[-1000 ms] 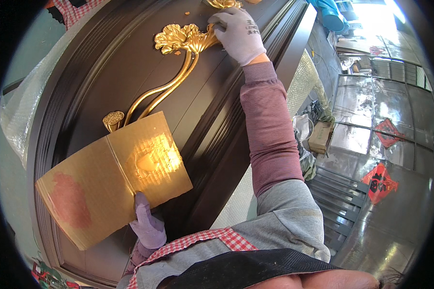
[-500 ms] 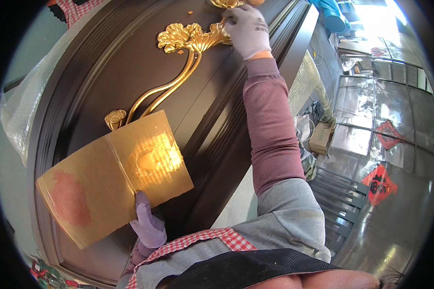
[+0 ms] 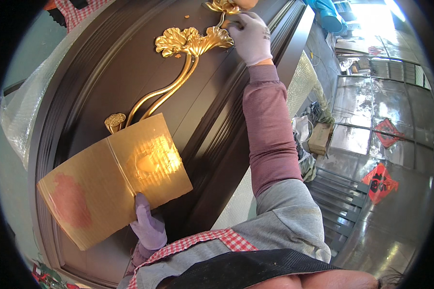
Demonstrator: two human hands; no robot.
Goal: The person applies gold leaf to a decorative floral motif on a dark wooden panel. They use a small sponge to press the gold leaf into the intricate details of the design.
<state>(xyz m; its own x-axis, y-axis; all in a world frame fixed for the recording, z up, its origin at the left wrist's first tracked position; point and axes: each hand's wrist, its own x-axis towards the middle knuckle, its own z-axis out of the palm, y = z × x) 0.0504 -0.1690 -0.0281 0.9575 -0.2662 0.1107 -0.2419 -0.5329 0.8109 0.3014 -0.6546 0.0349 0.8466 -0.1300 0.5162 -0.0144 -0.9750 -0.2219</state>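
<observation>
My left hand (image 3: 148,224), in a pale lilac glove, grips a folded piece of cardboard (image 3: 106,197) by its lower edge, thumb on top. Wet gold paint (image 3: 152,161) coats the cardboard's right half; a dull red stain (image 3: 71,200) marks the left. Stretched far forward, my gloved right hand (image 3: 250,38) has its fingers curled together beside a gold lotus-leaf relief (image 3: 195,42). What those fingers hold, if anything, is hidden. Two gold stems (image 3: 166,89) run from the leaf down behind the cardboard, next to a gold seed pod (image 3: 115,121). A gold flower (image 3: 223,6) is at the top.
The reliefs are on a dark brown moulded panel (image 3: 130,62). Bubble wrap (image 3: 21,111) lies along its left side. Another person's checked apron (image 3: 82,9) shows at the upper left. To the right are a cardboard box (image 3: 319,138), a slatted grey rack (image 3: 337,202) and a blue object (image 3: 330,17).
My right hand has shifted slightly toward me and right, uncovering more of the leaf's right edge. The left hand and cardboard have hardly moved.
</observation>
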